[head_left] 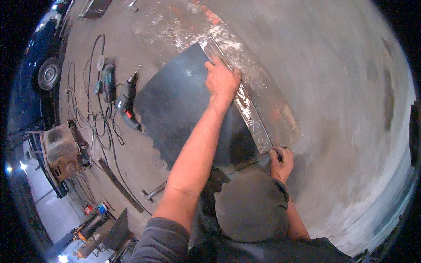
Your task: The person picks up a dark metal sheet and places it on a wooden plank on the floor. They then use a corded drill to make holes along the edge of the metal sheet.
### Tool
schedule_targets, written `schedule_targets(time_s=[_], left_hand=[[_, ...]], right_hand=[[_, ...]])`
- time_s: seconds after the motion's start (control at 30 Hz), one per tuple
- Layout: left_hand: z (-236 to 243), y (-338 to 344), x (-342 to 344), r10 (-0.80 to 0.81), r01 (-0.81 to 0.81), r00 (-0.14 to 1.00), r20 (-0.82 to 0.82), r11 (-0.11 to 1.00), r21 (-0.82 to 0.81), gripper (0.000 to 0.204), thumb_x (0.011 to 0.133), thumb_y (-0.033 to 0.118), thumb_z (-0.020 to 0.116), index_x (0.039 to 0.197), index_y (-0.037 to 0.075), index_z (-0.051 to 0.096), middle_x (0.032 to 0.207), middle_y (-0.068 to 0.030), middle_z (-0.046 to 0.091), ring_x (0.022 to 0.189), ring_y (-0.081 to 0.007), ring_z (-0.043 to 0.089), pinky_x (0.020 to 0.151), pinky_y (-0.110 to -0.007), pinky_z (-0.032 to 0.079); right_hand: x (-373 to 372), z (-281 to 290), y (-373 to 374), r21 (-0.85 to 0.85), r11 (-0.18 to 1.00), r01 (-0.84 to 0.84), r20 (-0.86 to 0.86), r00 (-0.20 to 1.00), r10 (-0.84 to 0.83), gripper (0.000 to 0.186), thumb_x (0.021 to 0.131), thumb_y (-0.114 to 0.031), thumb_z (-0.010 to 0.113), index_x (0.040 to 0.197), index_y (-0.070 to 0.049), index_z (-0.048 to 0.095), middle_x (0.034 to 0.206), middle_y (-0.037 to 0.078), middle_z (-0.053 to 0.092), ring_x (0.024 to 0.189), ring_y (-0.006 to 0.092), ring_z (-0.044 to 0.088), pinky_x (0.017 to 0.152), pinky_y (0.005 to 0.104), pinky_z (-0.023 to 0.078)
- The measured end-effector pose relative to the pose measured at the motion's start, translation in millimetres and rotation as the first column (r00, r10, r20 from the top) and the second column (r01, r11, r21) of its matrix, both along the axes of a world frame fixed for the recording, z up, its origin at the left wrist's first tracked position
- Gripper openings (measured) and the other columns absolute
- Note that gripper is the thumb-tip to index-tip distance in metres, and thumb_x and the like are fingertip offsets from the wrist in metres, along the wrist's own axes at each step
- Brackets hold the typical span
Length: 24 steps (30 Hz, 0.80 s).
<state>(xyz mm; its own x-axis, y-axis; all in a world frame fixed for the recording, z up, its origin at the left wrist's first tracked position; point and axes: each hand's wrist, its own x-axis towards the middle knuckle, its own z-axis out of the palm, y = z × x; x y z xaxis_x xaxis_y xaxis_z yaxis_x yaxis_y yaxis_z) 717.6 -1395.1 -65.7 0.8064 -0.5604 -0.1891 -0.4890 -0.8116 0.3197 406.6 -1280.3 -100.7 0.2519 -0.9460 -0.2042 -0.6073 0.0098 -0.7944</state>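
Note:
My left hand presses on a long, narrow metal strip, thumb to one side and fingers bent over it. The strip, with flaking light patches and scribbled marks, lies along the right side of a dark sheet, which rests on a larger, stained metal plate. My right hand is closed near the strip's lower end, around something small and dark that I cannot make out. A dark grey, rounded cloth shape hides part of my right forearm.
At left lie a drill, an angle grinder, tangled cables and a dark bar. Further left are a rusty metal machine and a dark vehicle. Several tools and cylinders sit at lower left.

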Motion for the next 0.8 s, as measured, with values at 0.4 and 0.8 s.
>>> schedule_targets(time_s=[0.4, 0.8], left_hand=[[-7, 1, 0, 0.029, -0.030, 0.999, -0.022, 0.998, -0.049, 0.069, 0.077, 0.036, 0.077, 0.127, 0.001, 0.044, 0.118, -0.0231, 0.049, 0.103, -0.0453, 0.062, 0.088, -0.053, 0.053], [-8, 3, -3, 0.046, -0.046, 0.999, -0.002, 0.995, -0.090, 0.069, 0.078, 0.035, 0.077, 0.130, 0.001, 0.046, 0.121, -0.0233, 0.049, 0.105, -0.0444, 0.062, 0.089, -0.052, 0.052]], right_hand=[[-5, -4, -4, -0.016, 0.998, -0.055, 0.018, 0.998, 0.055, 0.015, 0.086, -0.017, 0.073, 0.095, -0.006, 0.070, 0.087, 0.012, 0.064, 0.086, 0.0302, 0.059, 0.079, 0.0383, 0.047], [-4, -6, -2, -0.001, 0.999, -0.040, 0.042, 0.998, 0.040, 0.012, 0.084, -0.012, 0.073, 0.093, -0.006, 0.071, 0.089, 0.011, 0.067, 0.085, 0.0294, 0.061, 0.080, 0.0384, 0.048]])
